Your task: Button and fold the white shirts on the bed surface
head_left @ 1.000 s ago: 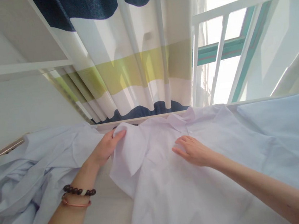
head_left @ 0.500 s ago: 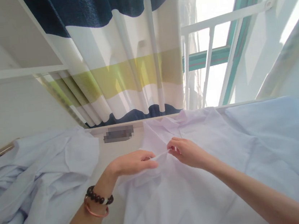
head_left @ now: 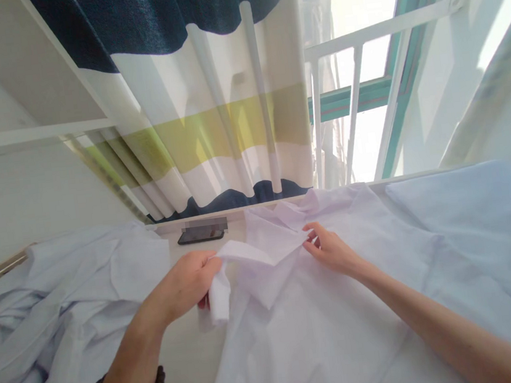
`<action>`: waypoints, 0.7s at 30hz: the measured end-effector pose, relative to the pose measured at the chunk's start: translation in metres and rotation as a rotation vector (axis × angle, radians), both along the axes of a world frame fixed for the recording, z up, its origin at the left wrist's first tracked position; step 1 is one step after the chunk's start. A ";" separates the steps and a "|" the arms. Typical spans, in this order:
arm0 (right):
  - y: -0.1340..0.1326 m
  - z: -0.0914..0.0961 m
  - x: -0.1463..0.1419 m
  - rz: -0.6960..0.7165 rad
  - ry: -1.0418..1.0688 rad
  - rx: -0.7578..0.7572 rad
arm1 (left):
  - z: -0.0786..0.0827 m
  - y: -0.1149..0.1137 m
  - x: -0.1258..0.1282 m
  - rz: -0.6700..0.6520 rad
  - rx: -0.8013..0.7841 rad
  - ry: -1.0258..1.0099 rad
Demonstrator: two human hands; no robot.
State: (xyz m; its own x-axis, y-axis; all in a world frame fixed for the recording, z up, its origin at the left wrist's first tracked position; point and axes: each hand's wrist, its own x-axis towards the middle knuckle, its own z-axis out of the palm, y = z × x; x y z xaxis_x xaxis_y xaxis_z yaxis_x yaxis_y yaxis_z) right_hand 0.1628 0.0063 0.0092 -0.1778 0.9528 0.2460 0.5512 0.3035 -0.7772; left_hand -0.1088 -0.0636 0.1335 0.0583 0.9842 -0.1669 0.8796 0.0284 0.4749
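A white shirt (head_left: 309,328) lies spread on the pale table, its collar end toward the back edge. My left hand (head_left: 187,285) is closed on a part of the shirt at its left side, and a folded end of cloth hangs below the fingers. Between both hands the fabric is lifted and stretched. My right hand (head_left: 330,247) pinches the shirt's front edge near the collar, thumb and fingertips together. Dark beads circle my left wrist.
Rumpled white garments (head_left: 73,301) are heaped on the left. Folded white cloth (head_left: 482,213) lies on the right. A phone (head_left: 200,234) rests near the back edge of the table (head_left: 187,361). Behind stand a striped curtain (head_left: 210,122) and a white railing (head_left: 384,28) before a window.
My left hand has moved left and turned, drawing its part of the shirt outward. The right hand has shifted slightly right and up, still pinching. More lifted cloth shows between them.
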 end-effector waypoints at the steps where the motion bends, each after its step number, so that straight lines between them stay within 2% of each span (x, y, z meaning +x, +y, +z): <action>1: -0.003 0.006 -0.001 0.003 0.023 0.006 | 0.004 0.003 0.009 -0.033 -0.001 -0.146; 4: -0.014 0.033 -0.003 0.081 0.120 -0.046 | 0.010 0.023 0.039 -0.085 0.020 -0.378; 8: -0.027 0.070 0.007 0.453 0.283 -0.317 | 0.007 0.055 0.068 -0.106 -0.063 -0.477; 10: -0.032 0.079 0.013 0.552 0.260 -0.355 | 0.004 0.064 0.073 -0.095 -0.040 -0.507; 12: -0.037 0.082 0.014 0.537 0.158 -0.290 | 0.003 0.065 0.076 -0.096 0.006 -0.538; 14: -0.040 0.082 0.010 0.432 0.047 -0.177 | 0.003 0.061 0.076 -0.122 0.031 -0.567; 17: -0.043 0.084 0.001 0.295 -0.042 -0.003 | 0.005 0.053 0.076 -0.267 0.009 -0.555; 19: -0.043 0.090 0.002 0.313 0.022 0.039 | 0.004 0.052 0.072 -0.352 0.060 -0.507; 21: -0.042 0.100 0.010 0.359 0.186 0.005 | 0.001 0.056 0.063 -0.338 0.199 -0.430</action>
State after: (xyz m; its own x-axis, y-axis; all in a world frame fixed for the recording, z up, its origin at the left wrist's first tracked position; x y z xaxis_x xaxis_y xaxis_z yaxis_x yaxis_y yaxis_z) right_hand 0.1725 -0.0356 0.1088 -0.4508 0.8372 0.3096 0.2596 0.4549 -0.8519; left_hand -0.0454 -0.0073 0.1344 0.3968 0.9090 0.1277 0.5508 -0.3471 0.7590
